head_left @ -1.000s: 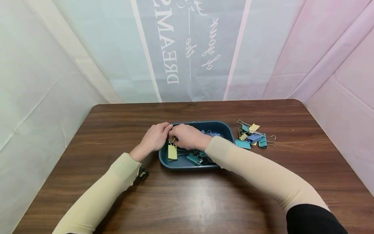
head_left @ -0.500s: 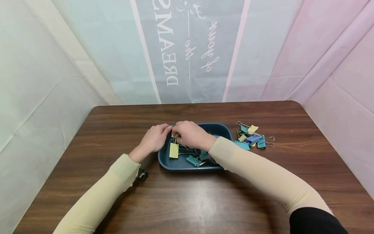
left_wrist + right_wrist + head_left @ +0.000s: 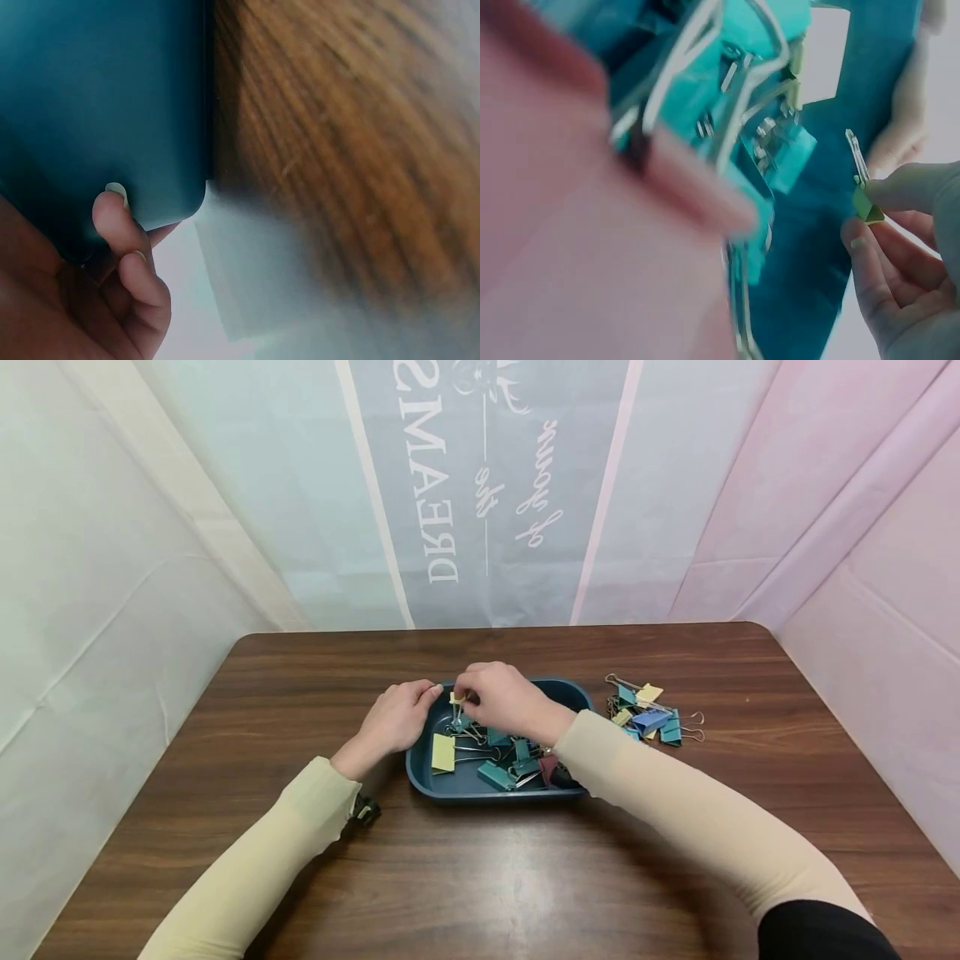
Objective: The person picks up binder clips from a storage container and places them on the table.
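A dark blue tray point(image 3: 480, 797) stands on the table. My left hand point(image 3: 397, 714) grips its far left corner, thumb at the rim; in the left wrist view the fingertips point(image 3: 116, 217) lie against the tray's wall point(image 3: 112, 90). Over the tray's left part, my right hand point(image 3: 504, 697) pinches a small yellow binder clip point(image 3: 867, 206) between thumb and fingers, its wire handles pointing away. Beneath lie a large yellow binder clip point(image 3: 443, 753), several teal binder clips point(image 3: 497, 775) and a maroon one point(image 3: 549, 767). The right forearm hides part of the tray's right end.
A loose pile of teal, yellow and blue binder clips point(image 3: 651, 720) lies on the brown table point(image 3: 480, 877), right of the tray. A small black device point(image 3: 367, 810) sits under the left wrist. A printed cloth point(image 3: 491, 510) hangs behind the table.
My right hand has drawn up and to the right with the small yellow binder clip, uncovering more clips in the tray. My left hand stays at the tray's corner.
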Motion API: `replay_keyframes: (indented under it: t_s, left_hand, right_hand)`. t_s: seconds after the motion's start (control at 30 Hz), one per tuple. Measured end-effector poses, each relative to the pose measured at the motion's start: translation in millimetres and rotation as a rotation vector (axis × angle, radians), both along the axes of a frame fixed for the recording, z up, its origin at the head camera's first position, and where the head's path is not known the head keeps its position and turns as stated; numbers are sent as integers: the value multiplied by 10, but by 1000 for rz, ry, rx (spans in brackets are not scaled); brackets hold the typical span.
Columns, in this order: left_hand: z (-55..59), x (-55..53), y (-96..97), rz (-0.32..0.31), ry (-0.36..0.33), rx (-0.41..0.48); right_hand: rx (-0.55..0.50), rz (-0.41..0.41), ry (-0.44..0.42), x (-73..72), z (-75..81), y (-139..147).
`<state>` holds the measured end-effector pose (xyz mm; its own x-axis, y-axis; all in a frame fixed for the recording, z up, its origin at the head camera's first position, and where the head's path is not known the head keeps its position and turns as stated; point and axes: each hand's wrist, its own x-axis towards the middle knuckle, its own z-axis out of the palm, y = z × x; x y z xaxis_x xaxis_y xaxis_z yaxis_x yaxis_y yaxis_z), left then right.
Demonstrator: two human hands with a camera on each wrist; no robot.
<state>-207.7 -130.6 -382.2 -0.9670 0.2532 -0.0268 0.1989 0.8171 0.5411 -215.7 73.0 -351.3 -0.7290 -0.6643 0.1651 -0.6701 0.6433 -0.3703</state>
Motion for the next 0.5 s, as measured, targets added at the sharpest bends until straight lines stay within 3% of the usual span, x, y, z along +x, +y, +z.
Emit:
replay_keyframes:
  t_s: [0.2,0.5]
  left_hand:
    - [8,3,-7,22,-10,-17]
    - [1,4,-5,12,5,-3]
  right_hand:
    - [-61,-33,-21,-22,108,204]
    - [-140,-92,-9,-96,388,504]
